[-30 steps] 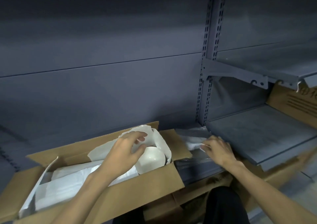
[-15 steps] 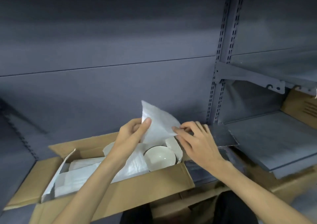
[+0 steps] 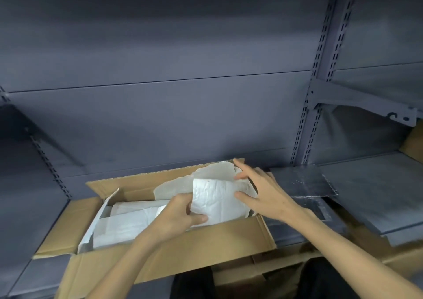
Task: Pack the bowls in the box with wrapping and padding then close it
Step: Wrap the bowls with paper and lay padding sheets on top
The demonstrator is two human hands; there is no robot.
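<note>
An open cardboard box [image 3: 194,250] lies on a grey shelf, its flaps spread outward. A white foam sheet [image 3: 217,200] lies over the box's right end, hiding the bowl below it. My left hand [image 3: 180,214] grips the sheet's left edge, thumb on top. My right hand [image 3: 263,193] rests on the sheet's right edge with fingers spread, pressing on it. Crumpled white wrapping paper [image 3: 215,170] sticks up behind the sheet. More white padding [image 3: 128,221] fills the left part of the box.
The grey shelving back panel [image 3: 160,92] rises directly behind the box. A slotted upright [image 3: 320,74] and a lower shelf [image 3: 370,184] stand to the right. Brown cardboard [image 3: 412,145] sits at the far right edge, with more cartons [image 3: 240,273] below the box.
The foam sheet, held upright above the box half a second ago, now lies flat over the bowl. Both hands came down with it, and the bowl is no longer visible.
</note>
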